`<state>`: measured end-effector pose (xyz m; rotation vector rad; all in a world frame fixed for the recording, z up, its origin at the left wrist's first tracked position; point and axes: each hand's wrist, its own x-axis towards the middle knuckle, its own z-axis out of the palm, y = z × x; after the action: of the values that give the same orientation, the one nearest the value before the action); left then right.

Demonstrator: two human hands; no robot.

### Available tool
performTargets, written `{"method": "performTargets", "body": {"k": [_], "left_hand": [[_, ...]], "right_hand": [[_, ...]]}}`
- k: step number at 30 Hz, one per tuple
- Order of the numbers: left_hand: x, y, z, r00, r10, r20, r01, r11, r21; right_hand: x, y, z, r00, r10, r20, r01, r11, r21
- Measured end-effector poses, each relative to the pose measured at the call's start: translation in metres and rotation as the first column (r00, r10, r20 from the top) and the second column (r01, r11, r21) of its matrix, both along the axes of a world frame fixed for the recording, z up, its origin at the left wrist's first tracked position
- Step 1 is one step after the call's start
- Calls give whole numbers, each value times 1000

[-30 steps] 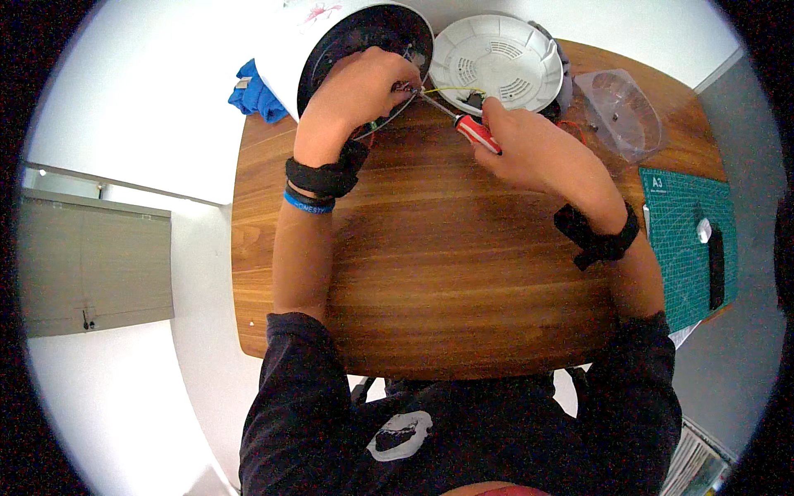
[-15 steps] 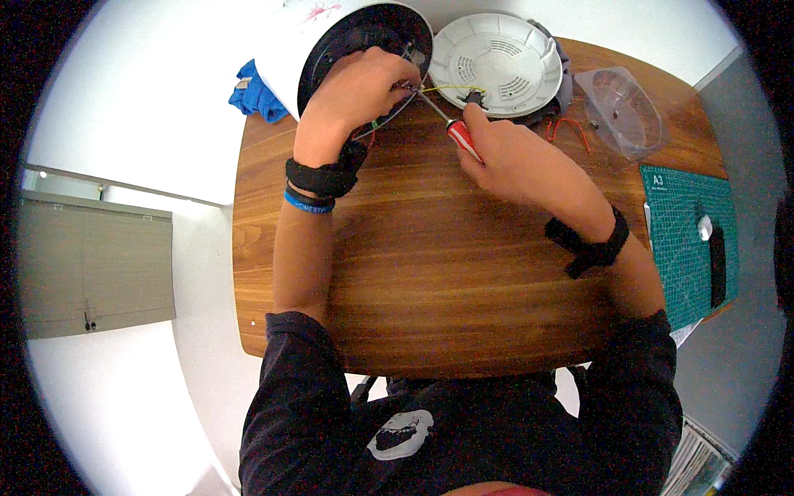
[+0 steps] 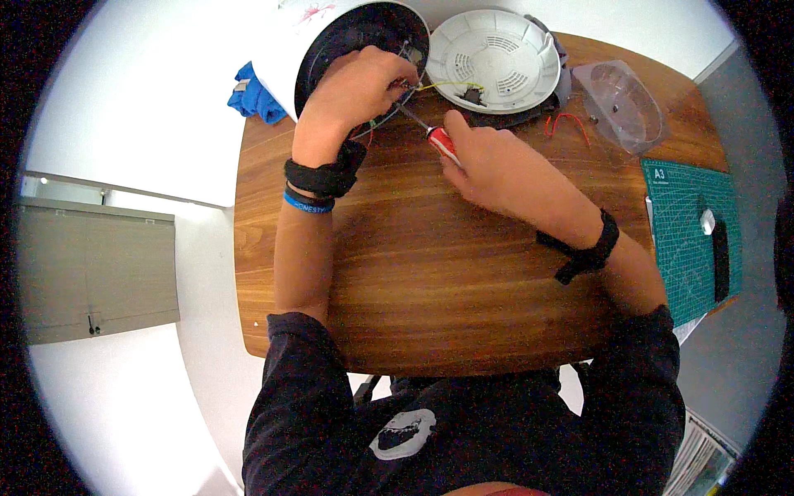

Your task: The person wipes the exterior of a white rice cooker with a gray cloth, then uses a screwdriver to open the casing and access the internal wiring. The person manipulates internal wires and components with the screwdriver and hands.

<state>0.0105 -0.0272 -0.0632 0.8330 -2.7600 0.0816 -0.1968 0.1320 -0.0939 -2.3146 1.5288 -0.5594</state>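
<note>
Left hand (image 3: 357, 87) clamped on white appliance (image 3: 331, 41) rim at 12 o'clock, steadying it; right hand (image 3: 488, 161) gripped red screwdriver (image 3: 434, 136), tip probably at wires.

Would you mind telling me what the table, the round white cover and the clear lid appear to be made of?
The table looks like wood or wood veneer, with brown grain streaks and a satin sheen. The round white cover seems to be moulded matte plastic, ribbed and slotted. The clear lid looks like transparent plastic.

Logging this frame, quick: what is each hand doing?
Left hand: gripping the rim of the white appliance.
Right hand: closed on the red-handled screwdriver.
</note>
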Motion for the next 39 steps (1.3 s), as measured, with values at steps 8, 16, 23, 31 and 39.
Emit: {"method": "performTargets", "body": {"k": [8,16,23,31,39], "left_hand": [[-2,4,5,999,34,12,-34,999,38],[-1,1,2,1000,13,-1,-13,999,38],[-2,5,5,999,49,14,-50,998,49],[-3,8,9,998,52,46,-54,997,51],[-2,5,3,999,41,0,-41,999,34]], "right_hand": [[-12,0,15,996,-58,-73,61,997,40],[-16,-1,15,997,-65,-32,63,995,-73],[-17,-2,13,999,-40,-22,39,997,-68],[-13,-4,11,996,-77,-53,78,997,22],[-19,-1,11,985,-120,-126,113,992,-61]]}}
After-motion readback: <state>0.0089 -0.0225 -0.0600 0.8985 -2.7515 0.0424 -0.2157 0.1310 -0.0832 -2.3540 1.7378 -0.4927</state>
